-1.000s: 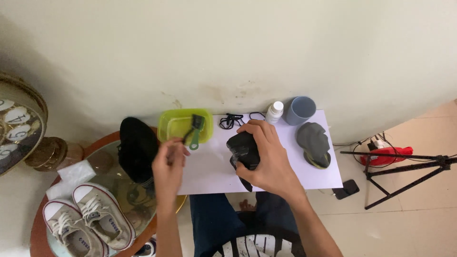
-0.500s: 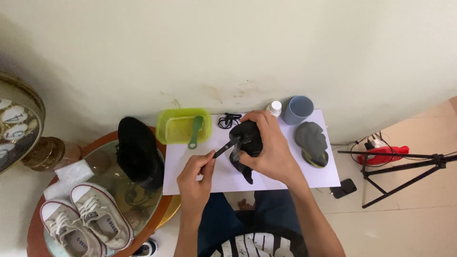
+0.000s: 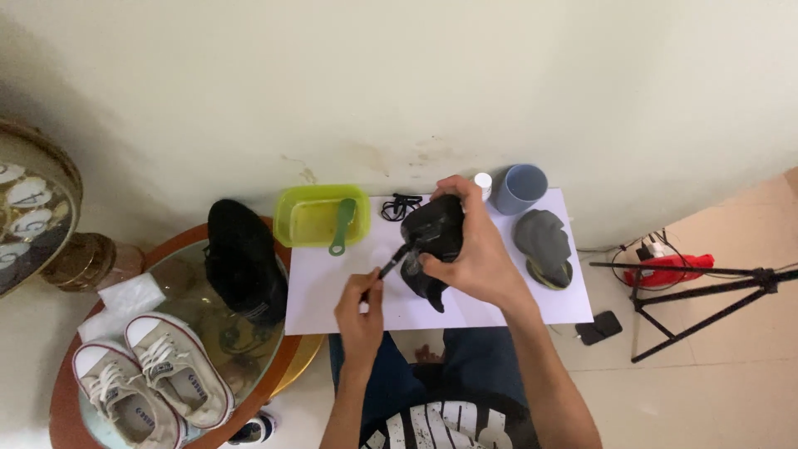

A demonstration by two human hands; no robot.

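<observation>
I held the black shoe [image 3: 434, 241] tight in my right hand [image 3: 474, 262], just right of the green tub [image 3: 293, 218]. My left hand [image 3: 362, 306] fingers pinched a small brush [image 3: 392, 263], scrubbing. Next needed short, gentle strokes.

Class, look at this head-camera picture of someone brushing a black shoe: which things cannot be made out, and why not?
- Black shoe: the right hand covers its far side.
- Brush: bristles too small to see; the left hand hides its handle end.
- Green tub: contents unclear.
- Clock: cut off by the left edge.
- White bottle: mostly behind the right hand.
</observation>
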